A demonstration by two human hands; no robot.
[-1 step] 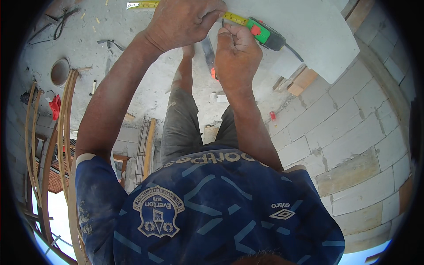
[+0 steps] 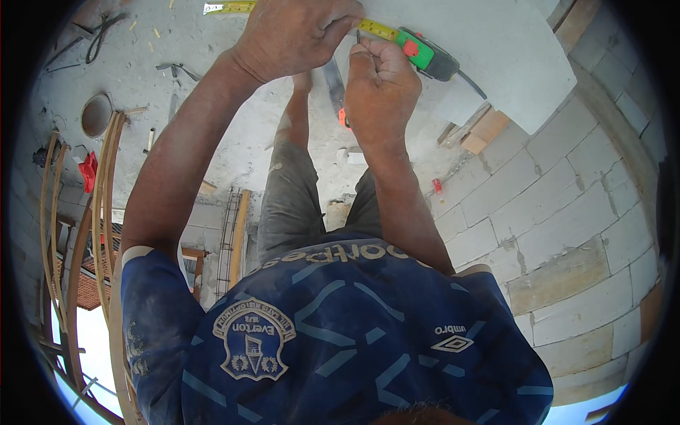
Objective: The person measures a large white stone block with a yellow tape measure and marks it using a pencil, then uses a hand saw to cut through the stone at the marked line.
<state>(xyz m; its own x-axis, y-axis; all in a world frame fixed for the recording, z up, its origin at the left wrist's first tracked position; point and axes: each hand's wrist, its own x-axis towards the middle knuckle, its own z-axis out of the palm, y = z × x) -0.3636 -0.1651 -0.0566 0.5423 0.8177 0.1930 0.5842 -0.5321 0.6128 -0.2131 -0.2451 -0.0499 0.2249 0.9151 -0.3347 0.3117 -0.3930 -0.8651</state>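
Observation:
A tape measure (image 2: 428,55) with a green and black case and a red button lies on a pale flat sheet (image 2: 524,57). Its yellow blade (image 2: 379,30) runs left, passes under my left hand (image 2: 294,39) and comes out beyond it at the top. My left hand is closed, its thumb and fingers pinching the blade. Just below the blade, my right hand (image 2: 386,88) grips a thin dark pencil-like marker (image 2: 358,37) upright, its tip beside the blade's lower edge. Most of the marker is hidden in the fingers.
A long flat tool with an orange end (image 2: 343,117) lies on the dusty floor by my legs. Wood blocks (image 2: 485,131) sit under the sheet's edge. A pale block wall (image 2: 552,234) rises at right. Bent timber strips (image 2: 110,184) and a round hole (image 2: 96,115) are at left.

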